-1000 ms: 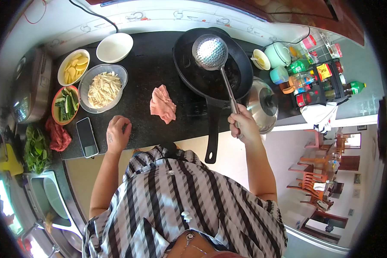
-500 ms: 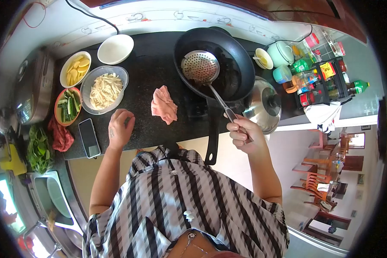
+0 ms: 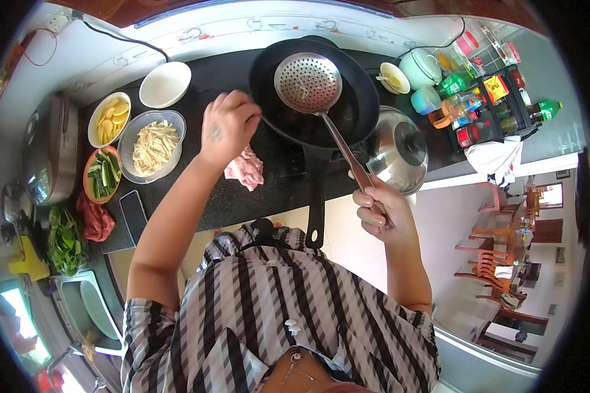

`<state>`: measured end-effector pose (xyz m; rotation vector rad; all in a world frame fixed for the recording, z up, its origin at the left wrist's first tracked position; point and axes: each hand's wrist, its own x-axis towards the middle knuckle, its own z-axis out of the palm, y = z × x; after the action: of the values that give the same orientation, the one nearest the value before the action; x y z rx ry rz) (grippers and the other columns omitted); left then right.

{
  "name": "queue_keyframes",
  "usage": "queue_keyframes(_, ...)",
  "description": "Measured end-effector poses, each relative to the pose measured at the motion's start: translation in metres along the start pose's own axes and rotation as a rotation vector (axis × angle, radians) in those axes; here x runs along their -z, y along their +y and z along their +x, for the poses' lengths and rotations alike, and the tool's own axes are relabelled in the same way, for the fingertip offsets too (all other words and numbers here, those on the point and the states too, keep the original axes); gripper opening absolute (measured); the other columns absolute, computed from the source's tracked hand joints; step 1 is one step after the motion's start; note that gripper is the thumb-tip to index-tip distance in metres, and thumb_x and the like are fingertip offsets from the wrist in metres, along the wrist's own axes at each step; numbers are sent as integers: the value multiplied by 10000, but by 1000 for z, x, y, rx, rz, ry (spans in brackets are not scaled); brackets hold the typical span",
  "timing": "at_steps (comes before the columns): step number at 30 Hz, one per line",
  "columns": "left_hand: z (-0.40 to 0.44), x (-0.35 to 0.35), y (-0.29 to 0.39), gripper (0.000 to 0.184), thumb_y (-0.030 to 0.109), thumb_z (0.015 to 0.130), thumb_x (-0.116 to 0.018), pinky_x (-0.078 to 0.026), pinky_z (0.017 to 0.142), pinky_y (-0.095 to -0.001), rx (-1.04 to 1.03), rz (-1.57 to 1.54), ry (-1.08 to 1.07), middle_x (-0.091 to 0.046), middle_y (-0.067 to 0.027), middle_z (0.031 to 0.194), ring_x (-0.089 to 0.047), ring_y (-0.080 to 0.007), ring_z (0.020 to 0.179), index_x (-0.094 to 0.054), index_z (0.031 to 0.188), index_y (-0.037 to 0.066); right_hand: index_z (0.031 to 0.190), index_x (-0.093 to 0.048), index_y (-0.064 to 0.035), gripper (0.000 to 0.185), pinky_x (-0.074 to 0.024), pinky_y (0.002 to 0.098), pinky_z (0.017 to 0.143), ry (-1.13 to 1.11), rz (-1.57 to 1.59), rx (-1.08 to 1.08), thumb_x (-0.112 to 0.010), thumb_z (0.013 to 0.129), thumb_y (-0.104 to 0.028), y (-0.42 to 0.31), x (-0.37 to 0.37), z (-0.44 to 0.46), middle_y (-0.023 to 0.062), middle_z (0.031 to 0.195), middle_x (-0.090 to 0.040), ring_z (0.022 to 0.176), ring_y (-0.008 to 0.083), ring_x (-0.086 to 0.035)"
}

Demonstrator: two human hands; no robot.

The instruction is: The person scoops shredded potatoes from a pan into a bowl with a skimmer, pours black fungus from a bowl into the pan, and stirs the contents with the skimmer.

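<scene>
My right hand [image 3: 381, 211] is wrapped round the handle of a perforated metal skimmer [image 3: 308, 82]. The skimmer's round head is over the black wok [image 3: 367, 111], with a small pale bit on it. My left hand [image 3: 229, 124] is raised by the wok's left rim, its fingers curled together; whatever they hold, if anything, I cannot make out. Partly behind my left wrist lies a pink cloth [image 3: 246, 171] on the dark counter. The wok's black handle [image 3: 315, 209] points toward my body.
Pale strips fill a clear bowl [image 3: 155, 147] at left, by bowls of yellow slices [image 3: 113, 122] and green pieces [image 3: 103, 173] and a white bowl [image 3: 165, 85]. A phone [image 3: 134, 213] lies near the edge. A steel lid [image 3: 400, 154] and bottles [image 3: 462, 118] stand at right.
My left hand has risen from the counter's front edge to the wok's left side. The skimmer dipped into the wok and has come up again, its head now tilted toward me.
</scene>
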<state>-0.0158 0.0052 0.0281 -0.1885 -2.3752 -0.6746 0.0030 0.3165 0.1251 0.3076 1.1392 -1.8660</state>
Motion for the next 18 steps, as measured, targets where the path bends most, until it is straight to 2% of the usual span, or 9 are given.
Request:
queue_keyframes(4,42,-39,13,112,132,660,-689,-423,728,-377,-80,115,-100,-547,-4,864,-540,-215,867,-669,770,140,1209,-423,-126,322,-282,217,322,-6,-10,22,-429,887,-114,4,0,-7,3,705,-460,399,60,-381)
queue_keyframes(7,64,-67,7,75,156,698,-615,-391,793,-371,-264,250,-205,-554,-3,877,-520,-185,933,-663,755,154,1207,-412,-128,328,-285,223,313,-7,2,2,-432,880,-106,8,7,-9,16,703,-463,388,69,-381)
queue_keyframes(11,78,-89,1,108,159,711,-570,-369,851,-376,-335,338,-338,-552,-2,951,-489,-180,995,-667,755,173,1258,-396,-79,380,-284,197,284,41,-53,39,-453,884,-122,16,5,-12,13,702,-432,366,50,-350)
queue_keyframes(14,81,-98,1,112,160,709,-568,-347,918,-393,-450,437,-418,-535,9,1025,-467,-176,1033,-668,749,193,1281,-367,-52,410,-307,204,288,22,-30,48,-438,879,-95,19,10,-15,30,701,-437,366,62,-369)
queue_keyframes(18,86,-94,8,102,173,705,-576,-338,958,-403,-557,485,-467,-535,19,1007,-467,-164,1040,-667,746,193,1289,-338,-59,445,-354,236,324,3,-30,32,-449,859,-79,21,12,-18,46,715,-465,390,98,-426)
